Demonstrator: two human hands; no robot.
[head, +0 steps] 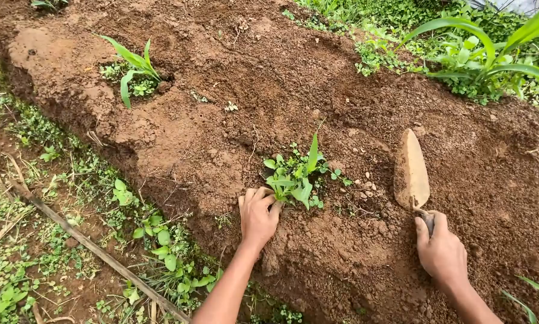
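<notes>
On the raised soil bed [233, 114], the weed clump [296, 174] crowds a young maize seedling [313, 151]; pull carelessly and you may uproot the seedling with it. Your left hand [258, 217] closes its fingers [274, 207] on the clump's lower-left stems, the leaves just above them. Your right hand [442, 252] is clenched around the trowel [411, 171], well apart, blade resting on soil

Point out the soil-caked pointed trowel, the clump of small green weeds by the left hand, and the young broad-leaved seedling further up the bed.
Soil-caked pointed trowel [411, 171], head view, middle of blade.
Clump of small green weeds [293, 180], head view, leafy centre.
Young broad-leaved seedling [134, 63], head view, leaf base.
</notes>
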